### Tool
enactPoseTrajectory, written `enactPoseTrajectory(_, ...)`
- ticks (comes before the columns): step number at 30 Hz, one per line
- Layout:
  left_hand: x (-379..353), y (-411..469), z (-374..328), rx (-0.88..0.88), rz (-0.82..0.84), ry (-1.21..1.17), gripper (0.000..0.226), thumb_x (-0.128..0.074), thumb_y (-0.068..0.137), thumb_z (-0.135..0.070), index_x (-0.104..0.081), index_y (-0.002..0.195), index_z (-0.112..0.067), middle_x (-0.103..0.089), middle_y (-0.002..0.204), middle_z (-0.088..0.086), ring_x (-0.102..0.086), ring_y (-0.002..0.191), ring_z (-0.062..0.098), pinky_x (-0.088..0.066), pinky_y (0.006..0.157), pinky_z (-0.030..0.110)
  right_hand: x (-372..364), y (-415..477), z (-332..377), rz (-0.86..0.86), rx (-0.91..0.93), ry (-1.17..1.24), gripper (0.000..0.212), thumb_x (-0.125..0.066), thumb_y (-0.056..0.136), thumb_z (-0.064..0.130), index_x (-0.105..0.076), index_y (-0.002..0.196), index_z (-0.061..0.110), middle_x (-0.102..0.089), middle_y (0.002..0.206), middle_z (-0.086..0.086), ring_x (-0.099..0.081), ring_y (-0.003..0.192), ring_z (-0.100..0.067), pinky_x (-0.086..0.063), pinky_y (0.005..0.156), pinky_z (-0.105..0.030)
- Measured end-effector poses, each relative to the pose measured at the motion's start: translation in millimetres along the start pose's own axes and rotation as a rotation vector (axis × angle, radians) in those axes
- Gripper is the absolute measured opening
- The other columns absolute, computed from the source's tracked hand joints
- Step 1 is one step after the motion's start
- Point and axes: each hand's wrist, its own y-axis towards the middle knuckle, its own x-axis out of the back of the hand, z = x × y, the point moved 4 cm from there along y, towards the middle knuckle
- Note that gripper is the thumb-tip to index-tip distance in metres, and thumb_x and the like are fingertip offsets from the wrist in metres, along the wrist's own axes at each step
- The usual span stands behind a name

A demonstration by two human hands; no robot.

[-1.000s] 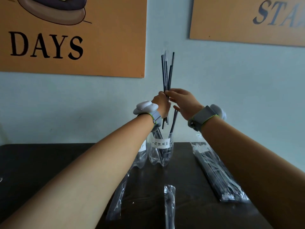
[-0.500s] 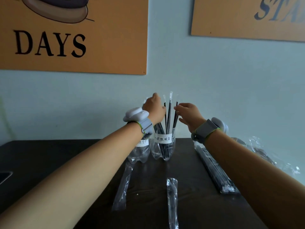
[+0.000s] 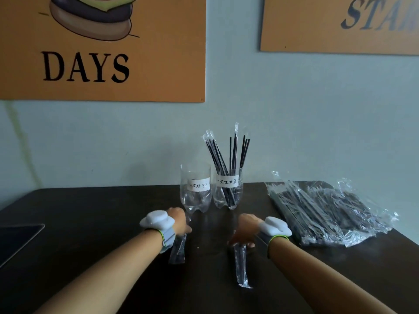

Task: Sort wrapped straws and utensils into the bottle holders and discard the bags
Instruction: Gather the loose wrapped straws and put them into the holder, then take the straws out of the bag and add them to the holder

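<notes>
Wrapped straws (image 3: 229, 159), black and each in a clear sleeve, stand fanned out in the right bottle holder (image 3: 227, 192), a cut-off clear plastic bottle with a white handwritten label. Just beside it on the left stands a second bottle holder (image 3: 196, 189) of the same kind, also labelled, with nothing visible inside it. Both holders sit near the back edge of the dark desk (image 3: 90, 223), close to the pale blue wall.

In front of the holders, two narrow clear wrapped packets lie lengthwise on the desk. The left hand (image 3: 180, 223) rests on the far end of the left packet (image 3: 178, 251), its fingers curled down over the plastic; whether they pinch it cannot be told, since the wrist hides the fingertips. The right hand (image 3: 244, 232) is pressed down on the far end of the right packet (image 3: 241, 266), fingers spread over it; its grip is likewise unclear. What the packets hold is too blurred to tell. Each wrist carries a grey strap with a white device on top.

To the right, a large crinkled clear bag (image 3: 326, 211) full of more wrapped straws lies flat on the desk, well apart from the hands. At the left edge of the desk lies a flat dark tablet-like object (image 3: 15, 241). On the wall hang two orange posters: the left poster (image 3: 102, 48) shows a burger drawing and the word "DAYS"; the right poster (image 3: 340, 23) is only partly in view.
</notes>
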Motion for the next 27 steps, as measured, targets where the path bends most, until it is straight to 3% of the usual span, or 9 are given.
enactPoseTrajectory(2,-10,1,7,0.04,0.014,-0.051,0.048,-0.062,0.086,-0.036,-0.056,0.121,-0.004,-0.062,0.127,0.01,-0.064,0.113,0.025,-0.051,0.085,0.026,-6,3,-2,-0.014,-0.034,0.024,0.04,-0.075,0.07,0.037,-0.05,0.049,0.014,-0.057,0.035,0.007,-0.06,0.077,-0.01,-0.042,0.049,-0.015)
enactPoseTrajectory(4,-15,3,12,0.067,0.026,-0.092,0.051,-0.066,0.084,-0.033,-0.054,0.122,-0.002,-0.061,0.127,0.012,-0.063,0.114,0.026,-0.051,0.088,0.029,-8,5,-6,-0.029,-0.041,0.089,0.037,-0.08,0.063,0.038,-0.056,0.05,0.014,-0.058,0.049,0.006,-0.06,0.072,-0.012,-0.051,0.06,-0.02)
enactPoseTrajectory(8,-17,3,15,0.077,0.113,-0.202,0.045,-0.068,0.081,-0.026,-0.061,0.117,0.002,-0.067,0.118,0.017,-0.067,0.105,0.031,-0.047,0.072,0.029,-13,3,-11,-0.086,-0.043,0.222,0.041,-0.084,0.062,0.031,-0.073,0.094,0.008,-0.074,0.096,-0.005,-0.068,0.091,-0.016,-0.045,0.066,-0.02)
enactPoseTrajectory(10,-15,1,12,0.033,0.134,-0.317,0.034,-0.067,0.081,-0.021,-0.066,0.104,0.004,-0.069,0.093,0.02,-0.07,0.078,0.03,-0.04,0.058,0.026,-17,4,-11,-0.097,-0.058,0.259,0.043,-0.083,0.064,0.028,-0.072,0.099,0.005,-0.074,0.104,-0.007,-0.069,0.096,-0.017,-0.046,0.066,-0.021)
enactPoseTrajectory(13,-10,-1,1,-0.076,0.132,-0.514,0.011,-0.061,0.083,-0.016,-0.063,0.078,-0.006,-0.053,0.061,0.007,-0.046,0.042,0.013,-0.035,0.05,0.023,-20,2,-9,-0.076,-0.045,0.238,0.038,-0.075,0.073,0.024,-0.07,0.105,0.005,-0.071,0.097,-0.008,-0.067,0.096,-0.016,-0.048,0.071,-0.022)
enactPoseTrajectory(17,-4,-12,-22,-0.216,0.172,-0.749,0.02,-0.06,0.089,-0.019,-0.059,0.07,-0.013,-0.056,0.071,0.003,-0.046,0.06,0.012,-0.038,0.05,0.017,-12,0,-2,-0.159,0.003,0.268,0.026,-0.063,0.083,0.015,-0.07,0.105,0.002,-0.068,0.085,-0.01,-0.067,0.1,-0.021,-0.049,0.076,-0.028)
enactPoseTrajectory(19,-2,-17,-32,-0.269,0.198,-0.816,0.016,-0.063,0.087,-0.026,-0.063,0.076,-0.015,-0.058,0.077,0.0,-0.049,0.07,0.013,-0.04,0.062,0.019,1,1,0,-0.208,0.082,0.411,0.012,-0.066,0.081,0.013,-0.073,0.078,0.004,-0.068,0.074,-0.009,-0.064,0.071,-0.019,-0.052,0.071,-0.029)
enactPoseTrajectory(21,1,-20,-38,-0.312,0.208,-0.853,0.017,-0.066,0.085,-0.028,-0.067,0.089,-0.012,-0.058,0.084,0.002,-0.049,0.076,0.015,-0.039,0.069,0.022,18,0,2,-0.261,0.163,0.559,0.027,-0.065,0.081,0.01,-0.062,0.055,0.016,-0.058,0.057,-0.002,-0.051,0.05,-0.01,-0.047,0.056,-0.022)
enactPoseTrajectory(27,29,-19,-42,-0.361,-0.008,-1.042,0.022,-0.067,0.081,0.001,-0.054,0.098,-0.003,-0.063,0.085,0.013,-0.056,0.068,0.013,-0.046,0.052,0.011,74,-13,24,-0.386,0.408,0.822,0.017,-0.06,0.088,0.01,-0.055,0.073,0.015,-0.059,0.067,-0.001,-0.052,0.055,-0.011,-0.046,0.057,-0.021)
